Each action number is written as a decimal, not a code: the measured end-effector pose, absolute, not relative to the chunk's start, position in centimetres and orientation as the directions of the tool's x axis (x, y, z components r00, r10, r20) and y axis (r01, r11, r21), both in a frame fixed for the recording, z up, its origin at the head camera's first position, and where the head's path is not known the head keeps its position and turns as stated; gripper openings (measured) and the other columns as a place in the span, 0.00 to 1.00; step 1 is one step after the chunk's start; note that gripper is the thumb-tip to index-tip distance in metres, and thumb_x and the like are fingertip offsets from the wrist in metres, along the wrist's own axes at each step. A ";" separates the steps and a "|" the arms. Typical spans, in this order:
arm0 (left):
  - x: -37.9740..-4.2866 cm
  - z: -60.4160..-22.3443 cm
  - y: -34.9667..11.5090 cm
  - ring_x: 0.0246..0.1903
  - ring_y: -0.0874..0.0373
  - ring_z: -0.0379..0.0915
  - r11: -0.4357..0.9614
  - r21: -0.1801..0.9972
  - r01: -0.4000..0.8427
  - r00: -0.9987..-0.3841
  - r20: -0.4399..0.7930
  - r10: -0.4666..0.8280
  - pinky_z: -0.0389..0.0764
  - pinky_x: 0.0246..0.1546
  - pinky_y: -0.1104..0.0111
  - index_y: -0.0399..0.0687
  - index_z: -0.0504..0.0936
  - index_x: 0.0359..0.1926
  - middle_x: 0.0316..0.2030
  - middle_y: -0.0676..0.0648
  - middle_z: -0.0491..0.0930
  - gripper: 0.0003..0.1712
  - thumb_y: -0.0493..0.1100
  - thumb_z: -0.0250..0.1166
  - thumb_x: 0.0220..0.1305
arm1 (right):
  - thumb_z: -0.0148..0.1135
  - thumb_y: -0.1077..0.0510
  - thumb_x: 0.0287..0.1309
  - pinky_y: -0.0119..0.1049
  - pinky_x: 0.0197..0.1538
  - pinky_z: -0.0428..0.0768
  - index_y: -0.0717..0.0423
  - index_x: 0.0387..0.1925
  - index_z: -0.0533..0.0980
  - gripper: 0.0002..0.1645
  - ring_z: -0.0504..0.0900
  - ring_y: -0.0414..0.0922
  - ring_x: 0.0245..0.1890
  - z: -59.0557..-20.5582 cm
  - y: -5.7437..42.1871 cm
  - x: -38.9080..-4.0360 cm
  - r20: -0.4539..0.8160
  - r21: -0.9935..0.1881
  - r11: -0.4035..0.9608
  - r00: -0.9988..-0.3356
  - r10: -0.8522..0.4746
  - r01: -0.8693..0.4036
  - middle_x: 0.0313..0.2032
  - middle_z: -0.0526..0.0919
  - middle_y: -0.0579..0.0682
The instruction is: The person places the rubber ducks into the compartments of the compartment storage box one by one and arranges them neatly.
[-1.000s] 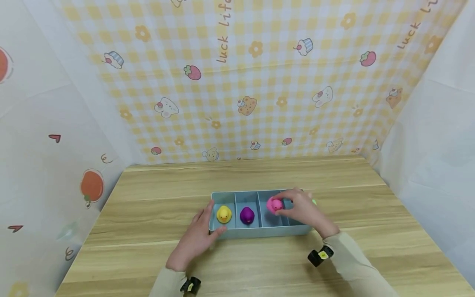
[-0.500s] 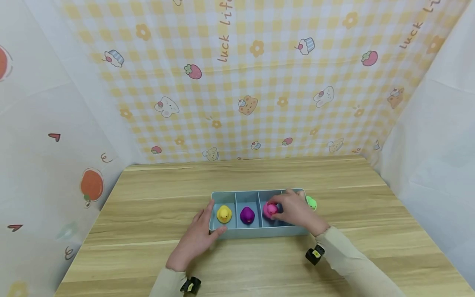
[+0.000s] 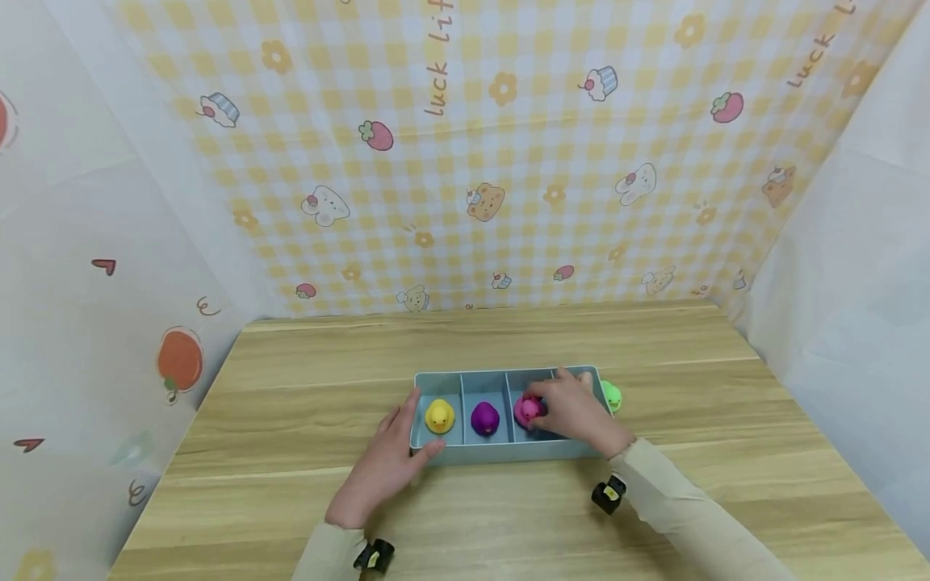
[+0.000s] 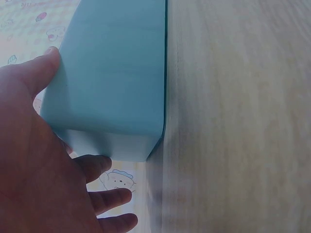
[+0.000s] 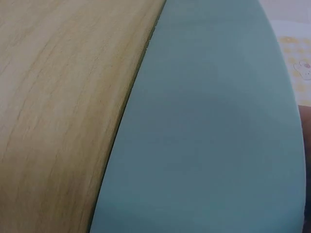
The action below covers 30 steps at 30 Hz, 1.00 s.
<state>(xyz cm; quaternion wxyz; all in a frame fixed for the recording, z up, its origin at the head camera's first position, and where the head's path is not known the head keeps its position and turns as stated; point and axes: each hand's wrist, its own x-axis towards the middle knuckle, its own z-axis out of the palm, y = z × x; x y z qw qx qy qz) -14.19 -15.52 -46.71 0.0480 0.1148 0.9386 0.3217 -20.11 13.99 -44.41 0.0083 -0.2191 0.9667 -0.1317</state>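
Right fingers (image 3: 546, 389) pinch pink duck (image 3: 529, 409), head view only; left wrist view: left fingers (image 4: 111, 199) splayed at tray (image 4: 114, 68).

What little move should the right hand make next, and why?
I'd guess the right hand should let go of the small pink toy duck and lift away. Its fingers pinch the duck, which appears low inside the long blue-grey divided tray, beside the small purple toy duck's compartment. A small bright green toy lies outside, past the tray's right end.
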 end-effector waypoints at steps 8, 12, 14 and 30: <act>-14.2 -46.6 -15.4 0.70 0.35 0.48 0.766 0.615 0.186 -0.970 -0.010 0.244 0.62 0.62 0.39 0.51 0.41 0.76 0.73 0.41 0.52 0.51 0.61 0.59 0.64 | 0.79 0.48 0.38 0.41 0.35 0.54 0.45 0.36 0.84 0.19 0.65 0.43 0.33 -43.9 14.0 -19.9 0.038 -0.228 0.869 -0.896 -0.442 -0.439 0.36 0.87 0.43; -14.2 -46.6 -15.4 0.70 0.35 0.48 0.762 0.618 0.192 -0.968 -0.008 0.251 0.62 0.62 0.39 0.51 0.40 0.76 0.73 0.41 0.52 0.51 0.61 0.58 0.64 | 0.78 0.46 0.39 0.41 0.35 0.54 0.45 0.37 0.84 0.20 0.67 0.42 0.33 -43.3 14.5 -19.7 0.080 -0.229 0.865 -0.894 -0.441 -0.447 0.37 0.87 0.43; -14.2 -46.6 -15.4 0.70 0.35 0.48 0.763 0.618 0.191 -0.968 -0.011 0.251 0.61 0.62 0.39 0.51 0.40 0.76 0.73 0.41 0.51 0.51 0.61 0.58 0.64 | 0.77 0.46 0.41 0.42 0.35 0.54 0.46 0.38 0.85 0.20 0.67 0.42 0.33 -42.9 14.9 -19.7 0.115 -0.245 0.858 -0.892 -0.437 -0.452 0.38 0.87 0.43; -14.0 -46.5 -15.5 0.70 0.34 0.48 0.767 0.617 0.175 -0.971 -0.021 0.238 0.61 0.62 0.38 0.53 0.41 0.76 0.73 0.41 0.52 0.51 0.61 0.59 0.64 | 0.75 0.52 0.45 0.43 0.37 0.51 0.47 0.39 0.85 0.15 0.75 0.49 0.38 -40.6 19.0 -19.3 0.190 -0.389 0.828 -0.914 -0.358 -0.405 0.40 0.87 0.45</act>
